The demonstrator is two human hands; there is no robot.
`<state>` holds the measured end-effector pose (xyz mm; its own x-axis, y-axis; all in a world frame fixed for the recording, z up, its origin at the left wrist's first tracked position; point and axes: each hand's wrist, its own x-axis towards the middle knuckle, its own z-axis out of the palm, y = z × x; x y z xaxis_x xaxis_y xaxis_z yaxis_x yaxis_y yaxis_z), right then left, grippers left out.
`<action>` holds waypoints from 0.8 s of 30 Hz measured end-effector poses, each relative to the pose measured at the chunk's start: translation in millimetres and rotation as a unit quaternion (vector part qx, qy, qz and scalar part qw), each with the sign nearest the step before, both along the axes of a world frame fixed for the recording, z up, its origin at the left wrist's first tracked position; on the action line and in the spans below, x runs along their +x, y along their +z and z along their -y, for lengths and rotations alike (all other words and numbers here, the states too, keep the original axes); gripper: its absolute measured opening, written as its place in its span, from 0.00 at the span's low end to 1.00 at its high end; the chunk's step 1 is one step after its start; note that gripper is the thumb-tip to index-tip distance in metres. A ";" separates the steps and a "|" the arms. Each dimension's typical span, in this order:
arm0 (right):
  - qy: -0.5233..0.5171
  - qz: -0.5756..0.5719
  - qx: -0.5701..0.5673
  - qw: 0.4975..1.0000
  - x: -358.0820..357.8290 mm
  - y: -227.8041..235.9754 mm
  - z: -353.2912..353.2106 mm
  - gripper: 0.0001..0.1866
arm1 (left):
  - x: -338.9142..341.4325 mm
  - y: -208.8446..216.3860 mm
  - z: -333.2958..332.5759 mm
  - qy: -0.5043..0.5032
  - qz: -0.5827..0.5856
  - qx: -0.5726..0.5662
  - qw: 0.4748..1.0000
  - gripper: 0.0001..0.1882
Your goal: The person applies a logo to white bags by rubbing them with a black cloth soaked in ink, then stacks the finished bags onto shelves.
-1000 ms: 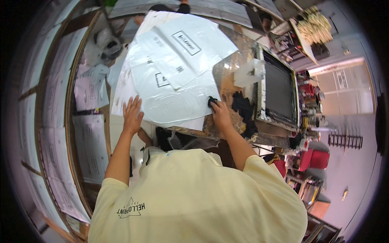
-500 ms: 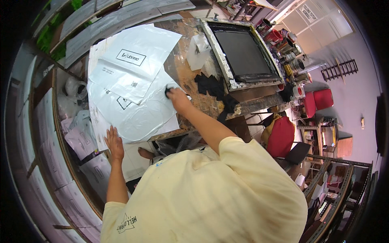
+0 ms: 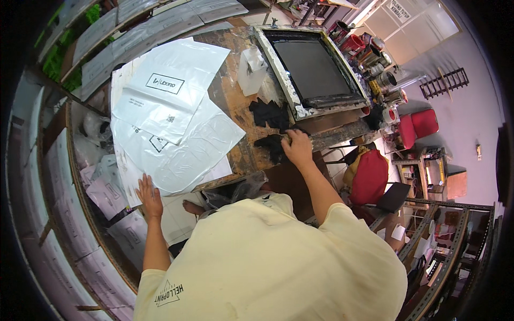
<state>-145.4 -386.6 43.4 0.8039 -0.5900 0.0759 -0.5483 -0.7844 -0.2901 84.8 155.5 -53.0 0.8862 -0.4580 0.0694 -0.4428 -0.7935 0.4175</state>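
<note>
My left hand (image 3: 150, 197) rests with its fingers spread at the near-left edge of the white board under the plastic bags. At the table's front edge, my right hand (image 3: 297, 147) has its fingers curled on a black rag (image 3: 274, 145). Another crumpled black rag (image 3: 266, 112) lies just beyond it. White plastic mailer bags (image 3: 144, 107) with black print overlap in a fanned pile on the left of the table. The lower bag (image 3: 211, 136) is wrinkled near its front edge.
A screen-printing frame (image 3: 292, 91) with dark mesh lies at the table's back right, beside ink cans (image 3: 385, 80). A translucent sheet (image 3: 250, 75) lies between frame and bags. Shelves of printed white bags (image 3: 69, 203) stand left. Red chairs (image 3: 369, 176) are on the right.
My right hand has moved right, from the bag's right side to the black rags at the table edge. My left hand stays nearly where it was. The whole view has shifted slightly.
</note>
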 end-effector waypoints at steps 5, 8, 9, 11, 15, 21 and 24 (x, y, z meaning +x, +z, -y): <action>0.018 0.109 0.031 0.993 48.1 -7.7 13.9 0.26 | 5.5 -5.6 0.0 0.001 -0.006 -0.020 1.000 0.37; -0.099 -0.077 -0.008 0.992 115.1 -19.1 -0.4 0.23 | 3.8 -9.0 -5.5 0.006 -0.007 -0.019 1.000 0.36; -0.098 -0.107 -0.029 0.989 126.7 -28.3 -3.3 0.23 | 4.8 -7.4 -5.2 0.003 -0.011 -0.018 1.000 0.35; -0.094 -0.165 -0.075 0.979 141.8 -50.1 -2.1 0.22 | 5.4 -0.9 -2.6 -0.014 -0.009 -0.018 1.000 0.38; 0.075 -0.002 -0.019 0.997 151.2 -67.8 38.0 0.19 | 1.9 5.4 0.4 -0.020 -0.013 -0.033 0.999 0.49; 0.234 0.117 0.125 0.957 138.5 25.4 -90.7 0.23 | -7.8 26.1 2.4 -0.012 -0.033 0.009 0.999 0.69; 0.367 0.103 0.179 0.907 138.3 -1.9 -178.8 0.24 | -6.4 31.1 6.0 -0.007 -0.049 0.018 0.999 0.73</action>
